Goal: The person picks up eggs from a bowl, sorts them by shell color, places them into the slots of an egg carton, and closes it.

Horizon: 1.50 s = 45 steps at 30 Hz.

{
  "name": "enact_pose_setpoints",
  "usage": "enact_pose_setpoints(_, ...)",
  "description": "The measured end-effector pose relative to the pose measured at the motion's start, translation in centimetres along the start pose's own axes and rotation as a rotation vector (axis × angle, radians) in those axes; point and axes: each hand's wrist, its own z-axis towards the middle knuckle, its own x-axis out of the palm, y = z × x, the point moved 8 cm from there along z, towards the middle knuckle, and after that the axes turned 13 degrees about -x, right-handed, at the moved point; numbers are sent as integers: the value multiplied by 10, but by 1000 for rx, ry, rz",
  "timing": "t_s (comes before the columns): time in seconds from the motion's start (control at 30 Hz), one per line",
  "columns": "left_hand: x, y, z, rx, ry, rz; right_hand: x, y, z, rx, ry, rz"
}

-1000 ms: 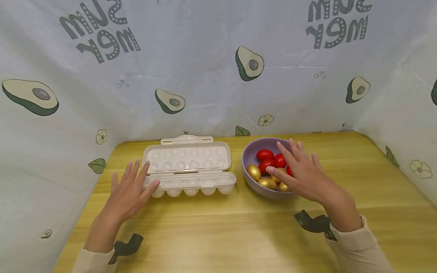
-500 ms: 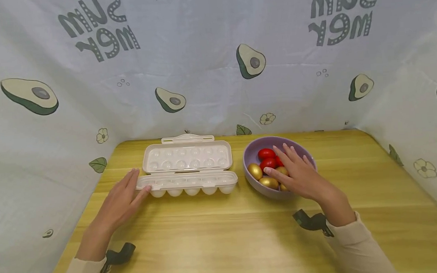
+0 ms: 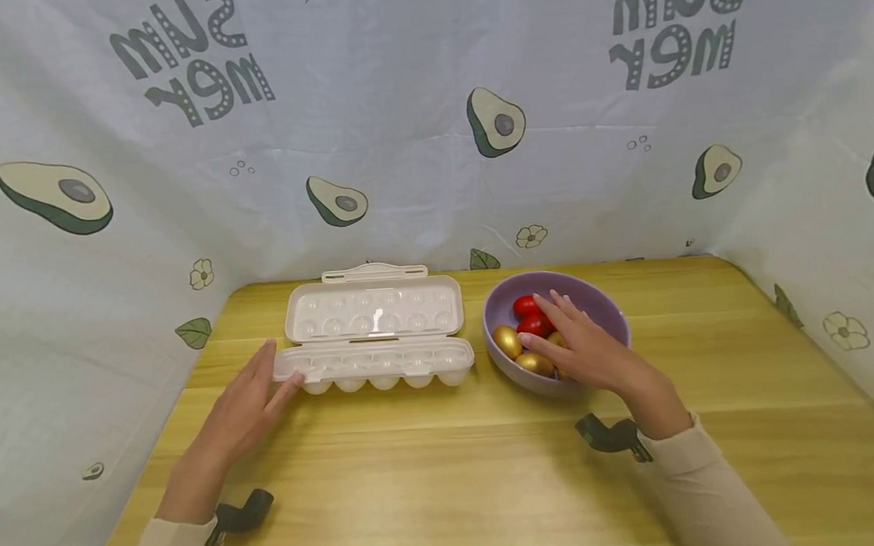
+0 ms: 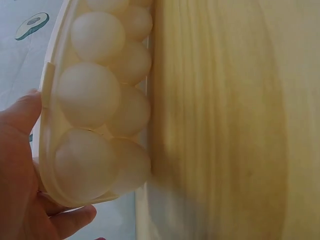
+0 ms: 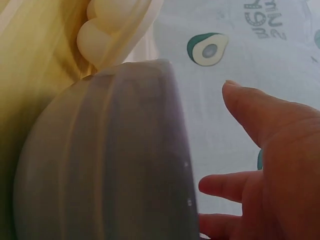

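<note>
A pale, see-through plastic egg carton [image 3: 382,361] lies with its lid [image 3: 374,310] folded back, its cups holding nothing. My left hand [image 3: 231,415] holds the carton's left end. In the left wrist view the thumb [image 4: 25,111] presses the front rim, while the other fingers reach round the end. To the right stands a purple bowl [image 3: 606,308] with red eggs [image 3: 534,325] and gold eggs [image 3: 507,341]. Over it hovers my right hand [image 3: 592,351], fingers spread and pointing inward. It covers part of the eggs. The right wrist view shows the bowl's outer wall [image 5: 140,150].
Both things sit toward the back of a wood-grain table [image 3: 434,473]. A white curtain [image 3: 411,99] printed with avocados hangs behind and at the sides. Each wrist carries a dark camera mount, such as the left one [image 3: 245,512].
My left hand has come down from above the carton's left side and taken hold of its end. My right hand has moved slightly left and lower over the bowl.
</note>
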Motion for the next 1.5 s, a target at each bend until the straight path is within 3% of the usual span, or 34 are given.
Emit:
enact_pose_setpoints(0.23,11,3,-6,20,24,-4,0,-2,4,-32,-29,23)
enact_pose_setpoints(0.47,18,6,-10,33,-6,-6,-2,-2,11,-134,-118,-26)
enact_pose_setpoints(0.63,21,6,-12,28,-31,-58,-4,-4,13,-184,-184,-64)
enact_pose_setpoints(0.87,24,7,-13,40,-77,-151,-2,-14,15,-178,-214,-76)
enact_pose_setpoints(1.1,23,11,-17,32,-137,-238,2,-8,20,-227,-235,-76)
enact_pose_setpoints(1.5,25,12,-15,25,-178,-281,4,-16,22,-168,-202,-96)
